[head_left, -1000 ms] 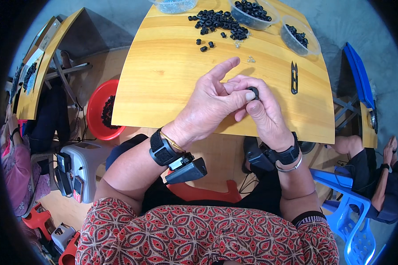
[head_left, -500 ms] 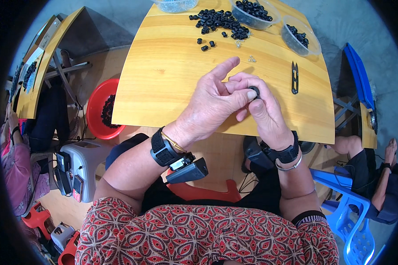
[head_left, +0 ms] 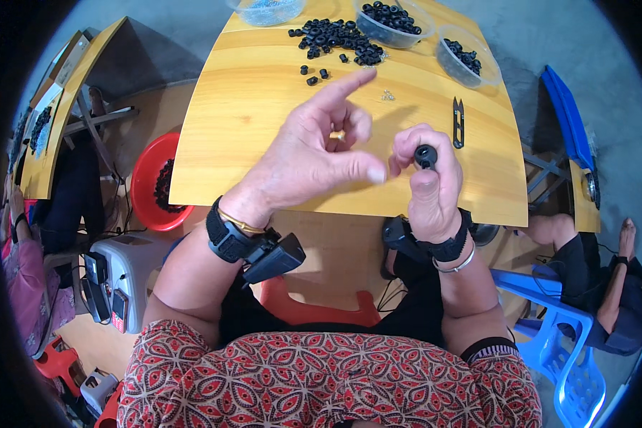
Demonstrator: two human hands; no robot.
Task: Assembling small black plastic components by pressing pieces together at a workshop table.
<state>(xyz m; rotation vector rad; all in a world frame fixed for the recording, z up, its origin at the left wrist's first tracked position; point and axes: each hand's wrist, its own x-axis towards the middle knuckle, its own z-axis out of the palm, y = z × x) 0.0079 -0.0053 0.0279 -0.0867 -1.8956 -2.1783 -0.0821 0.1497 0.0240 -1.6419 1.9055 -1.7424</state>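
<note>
My right hand (head_left: 439,187) grips a small round black plastic piece (head_left: 426,156) between thumb and curled index finger, above the table's near edge. A dark hollow shows in the face of the piece. To its left, apart from it, my left hand (head_left: 303,153) hangs open, index finger and thumb stretched out and the other fingers bent. A loose pile of similar black pieces (head_left: 335,37) lies at the far side of the table, with several strays (head_left: 312,80) nearer. Tiny clear bits (head_left: 387,95) lie beyond my hands. Black thread snips (head_left: 458,125) rest at the right.
Clear plastic bowls of black pieces (head_left: 428,28) (head_left: 491,75) and a bowl of pale clear bits (head_left: 269,16) stand at the table's (head_left: 221,143) far side. A red basin (head_left: 141,182) with black pieces is at left. Other people sit at both sides, near a blue chair (head_left: 574,342).
My left hand has let go of the black piece and moved left, away from my right hand. The right hand keeps the piece, now tilted so its face shows.
</note>
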